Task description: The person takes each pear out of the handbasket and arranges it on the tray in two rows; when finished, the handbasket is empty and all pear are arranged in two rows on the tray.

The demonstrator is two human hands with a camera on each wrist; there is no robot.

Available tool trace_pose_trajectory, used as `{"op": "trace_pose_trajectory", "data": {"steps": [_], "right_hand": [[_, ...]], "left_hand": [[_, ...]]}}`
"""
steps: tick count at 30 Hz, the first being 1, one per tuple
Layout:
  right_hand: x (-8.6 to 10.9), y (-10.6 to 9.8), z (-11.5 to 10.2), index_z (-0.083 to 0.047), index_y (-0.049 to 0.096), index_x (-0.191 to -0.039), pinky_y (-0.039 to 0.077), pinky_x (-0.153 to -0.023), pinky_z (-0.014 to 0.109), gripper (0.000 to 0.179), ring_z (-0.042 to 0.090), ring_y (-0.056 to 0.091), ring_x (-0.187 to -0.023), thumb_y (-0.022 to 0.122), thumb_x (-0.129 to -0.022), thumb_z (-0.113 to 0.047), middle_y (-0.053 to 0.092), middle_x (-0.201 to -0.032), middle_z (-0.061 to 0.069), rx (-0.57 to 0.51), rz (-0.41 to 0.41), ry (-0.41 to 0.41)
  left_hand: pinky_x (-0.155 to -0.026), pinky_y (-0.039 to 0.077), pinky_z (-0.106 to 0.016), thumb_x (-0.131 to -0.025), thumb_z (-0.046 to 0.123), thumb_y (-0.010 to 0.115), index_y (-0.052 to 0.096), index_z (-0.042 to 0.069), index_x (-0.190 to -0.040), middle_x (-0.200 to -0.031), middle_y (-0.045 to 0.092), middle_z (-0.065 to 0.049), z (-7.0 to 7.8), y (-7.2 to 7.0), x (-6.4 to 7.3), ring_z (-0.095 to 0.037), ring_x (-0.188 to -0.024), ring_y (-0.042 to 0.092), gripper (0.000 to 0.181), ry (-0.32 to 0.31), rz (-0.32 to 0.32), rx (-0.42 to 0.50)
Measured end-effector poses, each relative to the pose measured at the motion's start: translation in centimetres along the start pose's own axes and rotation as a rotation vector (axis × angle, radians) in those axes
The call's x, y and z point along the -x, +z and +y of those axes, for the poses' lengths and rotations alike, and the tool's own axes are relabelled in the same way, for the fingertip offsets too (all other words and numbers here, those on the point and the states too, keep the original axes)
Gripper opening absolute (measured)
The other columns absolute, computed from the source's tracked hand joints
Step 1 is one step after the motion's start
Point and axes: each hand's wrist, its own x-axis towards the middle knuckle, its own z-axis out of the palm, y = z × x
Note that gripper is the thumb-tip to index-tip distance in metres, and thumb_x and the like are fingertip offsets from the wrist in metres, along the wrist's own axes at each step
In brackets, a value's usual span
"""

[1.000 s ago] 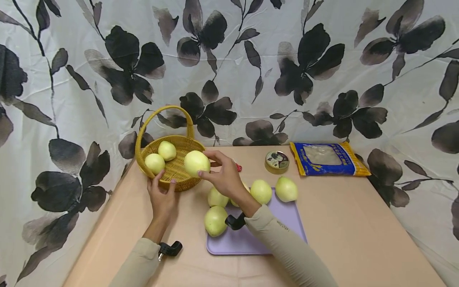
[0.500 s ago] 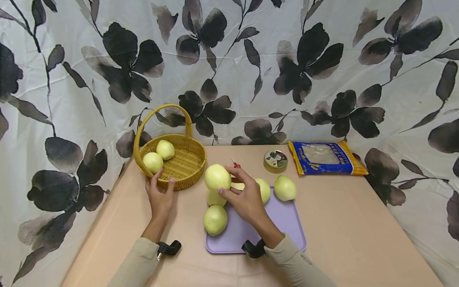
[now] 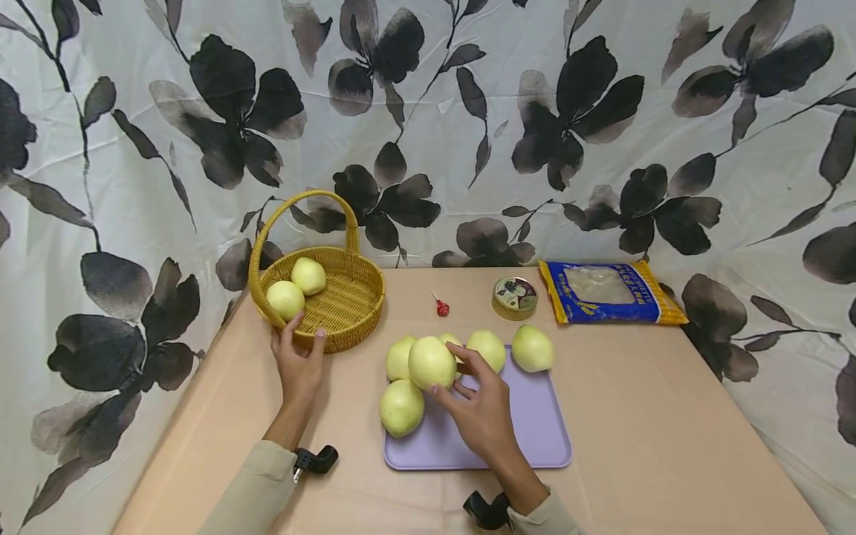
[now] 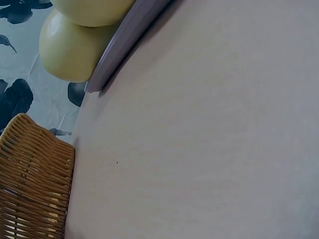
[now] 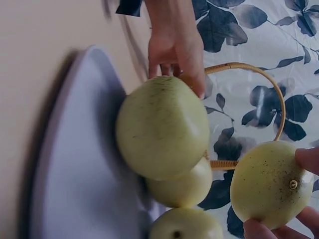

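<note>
In the head view my right hand (image 3: 483, 409) pinches a smooth, round, pale green fruit (image 3: 432, 363) between thumb and fingers, over the left part of a lilac tray (image 3: 535, 446). Brown specks and a small round scar mark the held fruit (image 5: 271, 186) in the right wrist view. My left hand (image 3: 299, 371) holds the near side of a yellow woven basket (image 3: 344, 327), its thumb and fingers at the rim. Two similar fruits (image 3: 309, 276) lie in the basket's left half. Several more fruits (image 3: 401, 409) stand along the tray's left and far sides, one partly hidden behind the held fruit.
Behind the tray lies a small red-wrapped lollipop (image 3: 441, 305). A round gold tin (image 3: 515, 297) and a blue-and-yellow packet (image 3: 608, 293) sit at the table's far right. A floral curtain (image 3: 455, 148) hangs right behind the table.
My right hand has drawn the fruit out from over the basket, rightward and toward me, to over the tray. The left hand stays at the basket.
</note>
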Motion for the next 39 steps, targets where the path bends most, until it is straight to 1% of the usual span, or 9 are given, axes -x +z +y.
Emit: {"op": "trace_pose_trajectory", "data": {"steps": [2, 7, 9, 13, 21, 24, 29, 33, 39], "right_hand": [[0.5, -0.2, 0.5, -0.020, 0.067, -0.141, 0.061, -0.095, 0.036, 0.064, 0.028, 0.065, -0.125, 0.088, -0.083, -0.002, 0.066, -0.142, 0.005, 0.019, 0.009, 0.012], [1.5, -0.5, 1.7, -0.024, 0.068, -0.140, 0.062, -0.094, 0.037, 0.066, 0.029, 0.064, -0.124, 0.090, -0.081, -0.002, 0.067, -0.138, 0.005, 0.070, 0.026, 0.055], [1.8, -0.6, 2.2, -0.025, 0.068, -0.139, 0.062, -0.094, 0.037, 0.067, 0.029, 0.065, -0.123, 0.091, -0.080, -0.002, 0.067, -0.137, 0.005, 0.084, 0.031, 0.064], [2.1, -0.6, 2.9, -0.023, 0.068, -0.139, 0.062, -0.093, 0.037, 0.067, 0.031, 0.065, -0.122, 0.091, -0.080, -0.001, 0.068, -0.138, 0.005, 0.094, 0.032, 0.070], [2.4, -0.3, 4.0, -0.019, 0.068, -0.139, 0.062, -0.094, 0.036, 0.067, 0.033, 0.066, -0.125, 0.091, -0.079, 0.001, 0.066, -0.144, 0.007, 0.125, 0.018, 0.096], [2.3, 0.0, 4.4, -0.018, 0.068, -0.138, 0.061, -0.095, 0.035, 0.067, 0.032, 0.066, -0.125, 0.091, -0.079, 0.002, 0.066, -0.144, 0.007, 0.151, 0.014, 0.101], [2.3, 0.2, 4.8, -0.019, 0.068, -0.138, 0.060, -0.098, 0.033, 0.068, 0.028, 0.067, -0.123, 0.092, -0.077, 0.002, 0.069, -0.138, 0.005, 0.191, 0.017, 0.105], [2.2, 0.1, 4.9, -0.020, 0.068, -0.138, 0.060, -0.100, 0.036, 0.070, 0.027, 0.067, -0.123, 0.095, -0.076, -0.002, 0.069, -0.139, 0.002, 0.212, 0.009, 0.094], [2.2, -0.1, 4.6, -0.021, 0.069, -0.138, 0.059, -0.102, 0.043, 0.071, 0.027, 0.069, -0.123, 0.098, -0.073, -0.012, 0.071, -0.140, -0.001, 0.270, 0.007, 0.069]], "left_hand": [[-0.124, 0.036, -0.060, -0.107, 0.021, 0.065, 0.043, 0.016, -0.161, -0.178, -0.003, -0.010, 0.7, 0.0, 0.2, -0.033, -0.165, 0.012, 0.059, -0.004, -0.003, 0.005], [-0.124, 0.036, -0.060, -0.107, 0.021, 0.064, 0.043, 0.015, -0.161, -0.178, -0.004, -0.011, 1.0, 0.0, 0.3, -0.033, -0.165, 0.011, 0.058, 0.004, -0.004, 0.000], [-0.124, 0.038, -0.058, -0.107, 0.025, 0.065, 0.044, 0.020, -0.161, -0.179, -0.006, -0.007, 0.3, 0.0, 0.0, -0.031, -0.165, 0.009, 0.058, 0.004, 0.003, -0.015], [-0.124, 0.038, -0.056, -0.106, 0.027, 0.066, 0.046, 0.023, -0.159, -0.179, -0.008, -0.005, 0.3, -0.1, -0.1, -0.029, -0.166, 0.006, 0.057, -0.008, 0.015, -0.022], [-0.123, 0.038, -0.056, -0.106, 0.026, 0.066, 0.046, 0.023, -0.159, -0.179, -0.007, -0.005, 0.2, -0.1, -0.2, -0.029, -0.166, 0.006, 0.057, -0.014, 0.025, -0.030], [-0.123, 0.038, -0.057, -0.106, 0.026, 0.067, 0.046, 0.022, -0.160, -0.179, -0.006, -0.006, 0.1, 0.0, -0.2, -0.029, -0.166, 0.006, 0.058, -0.016, 0.023, -0.032], [-0.124, 0.037, -0.057, -0.106, 0.027, 0.066, 0.045, 0.018, -0.160, -0.179, -0.007, -0.006, 0.0, 0.0, -0.2, -0.030, -0.166, 0.005, 0.059, -0.005, 0.015, -0.033], [-0.124, 0.036, -0.057, -0.106, 0.028, 0.066, 0.046, 0.020, -0.159, -0.179, -0.006, -0.007, 0.1, 0.0, -0.1, -0.030, -0.166, 0.004, 0.058, 0.006, 0.015, -0.040], [-0.125, 0.036, -0.055, -0.106, 0.028, 0.066, 0.046, 0.024, -0.159, -0.179, -0.004, -0.006, 0.1, -0.1, -0.1, -0.028, -0.166, 0.005, 0.056, -0.010, 0.019, -0.047]]}}
